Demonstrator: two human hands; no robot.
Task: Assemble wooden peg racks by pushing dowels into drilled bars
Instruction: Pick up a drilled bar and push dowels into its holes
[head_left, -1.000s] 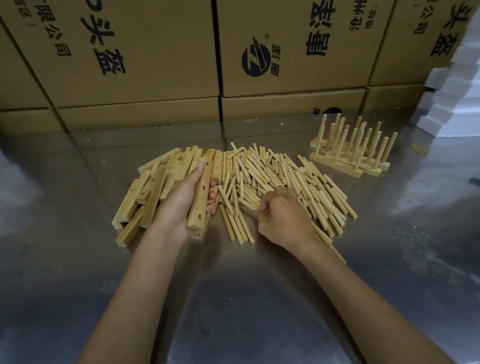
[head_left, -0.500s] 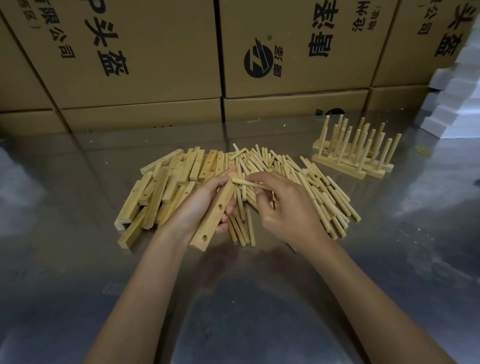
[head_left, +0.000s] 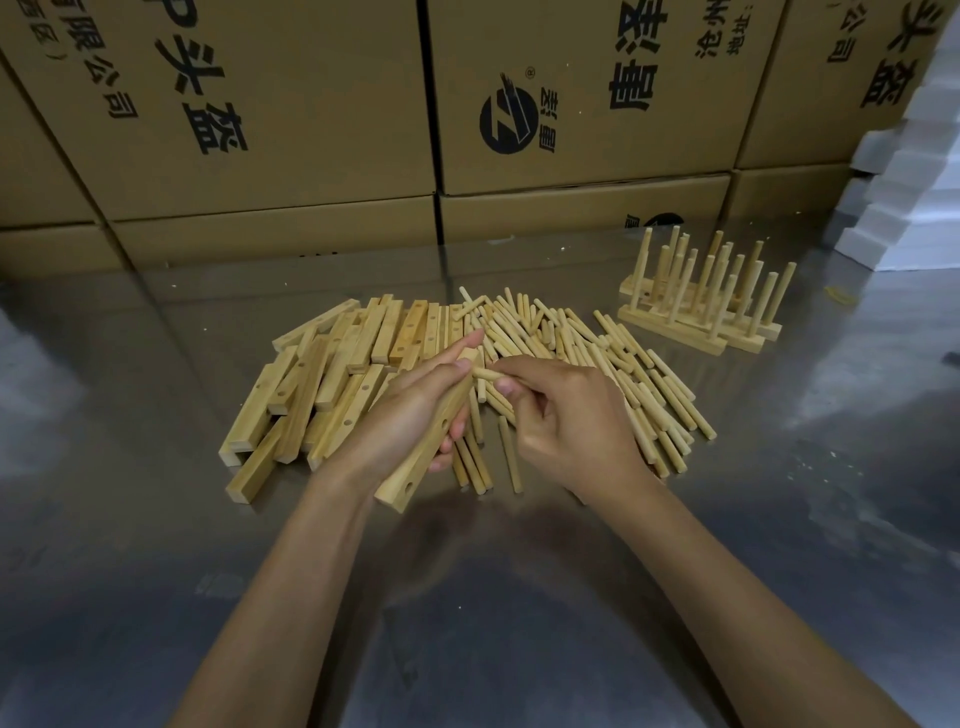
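Note:
My left hand (head_left: 410, 415) grips a drilled wooden bar (head_left: 415, 470), held slanted above the metal table with its near end lowest; two holes show on its face. My right hand (head_left: 566, 415) pinches a short dowel (head_left: 485, 372) whose tip touches the bar near its far end, beside my left thumb. Whether the tip sits in a hole is hidden by my fingers. A pile of loose drilled bars (head_left: 322, 384) lies to the left. A heap of loose dowels (head_left: 597, 364) spreads behind and right of my hands.
Several finished peg racks (head_left: 701, 306) stand upright at the back right on the shiny metal table (head_left: 519, 597). Stacked cardboard boxes (head_left: 311, 130) form a wall along the table's far edge. White foam blocks (head_left: 904, 197) are piled at the far right.
My left hand lifted the bar from the pile and tilted it toward me. My right hand picked a dowel out of the heap and brought its tip to the bar's far end.

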